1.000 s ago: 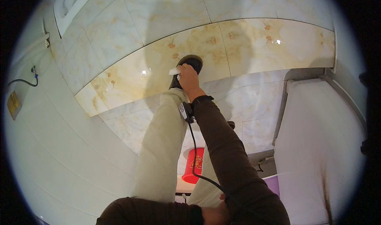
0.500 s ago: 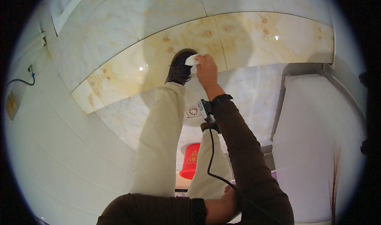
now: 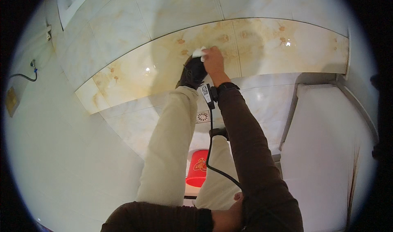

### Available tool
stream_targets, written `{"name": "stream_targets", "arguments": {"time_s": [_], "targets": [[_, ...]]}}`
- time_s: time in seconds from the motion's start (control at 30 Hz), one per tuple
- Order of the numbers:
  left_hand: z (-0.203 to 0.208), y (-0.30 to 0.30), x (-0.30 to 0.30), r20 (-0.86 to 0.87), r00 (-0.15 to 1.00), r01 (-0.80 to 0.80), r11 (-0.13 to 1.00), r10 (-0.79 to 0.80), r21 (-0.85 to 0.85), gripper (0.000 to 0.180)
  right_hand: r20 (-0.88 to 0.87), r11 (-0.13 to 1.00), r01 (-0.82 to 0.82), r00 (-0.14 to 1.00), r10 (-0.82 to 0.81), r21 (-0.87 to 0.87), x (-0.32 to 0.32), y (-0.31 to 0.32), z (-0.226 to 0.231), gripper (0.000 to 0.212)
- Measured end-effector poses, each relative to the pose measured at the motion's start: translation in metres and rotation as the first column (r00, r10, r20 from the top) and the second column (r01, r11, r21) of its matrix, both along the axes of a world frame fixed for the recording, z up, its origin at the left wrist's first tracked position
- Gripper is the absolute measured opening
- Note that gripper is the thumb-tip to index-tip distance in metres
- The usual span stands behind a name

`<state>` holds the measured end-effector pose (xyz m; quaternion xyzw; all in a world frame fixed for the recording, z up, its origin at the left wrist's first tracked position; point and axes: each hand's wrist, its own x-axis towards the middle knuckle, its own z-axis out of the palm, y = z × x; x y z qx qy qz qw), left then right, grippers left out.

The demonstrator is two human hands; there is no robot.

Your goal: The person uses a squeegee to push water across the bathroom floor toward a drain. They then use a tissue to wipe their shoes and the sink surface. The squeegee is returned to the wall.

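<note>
Up at the toe of the raised shoe (image 3: 192, 71), the right hand (image 3: 213, 60) pinches a white wad (image 3: 199, 52) that looks soft, light and best bunched in the fingertips, while the left hand (image 3: 229, 215), below the shoe by the waist, is too hidden to judge.

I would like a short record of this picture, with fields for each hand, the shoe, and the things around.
right hand: raised, pressing a small white cloth at the toe of the shoe
shoe: dark, foot lifted up against the tiled wall
left hand: low at the bottom edge, close to the right sleeve; what it holds cannot be told
wrist: small device with a black cable running down
floor: round drain, red bucket
</note>
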<state>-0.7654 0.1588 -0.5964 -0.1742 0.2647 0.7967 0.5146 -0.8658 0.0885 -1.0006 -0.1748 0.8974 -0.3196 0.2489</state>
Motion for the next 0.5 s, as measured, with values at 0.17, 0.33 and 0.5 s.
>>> {"name": "stream_targets", "arguments": {"time_s": [0.17, 0.33, 0.5], "targets": [[0.001, 0.000, 0.001, 0.011, 1.000, 0.001, 1.000, -0.001, -0.006, 0.022, -0.161, 0.968, -0.203, 0.961, 0.226, 0.149, 0.012, -0.010, 0.002, 0.017], [0.004, 0.006, 0.003, 0.020, 0.999, 0.038, 0.999, -0.038, -0.017, 0.023, -0.242, 0.963, -0.239, 0.934, 0.262, 0.123, 0.013, -0.007, 0.005, 0.020], [0.012, -0.004, 0.023, 0.059, 0.991, 0.126, 0.991, -0.123, -0.055, 0.025, -0.057, 0.900, -0.436, 0.898, 0.436, 0.010, 0.055, -0.033, 0.013, 0.014]]}}
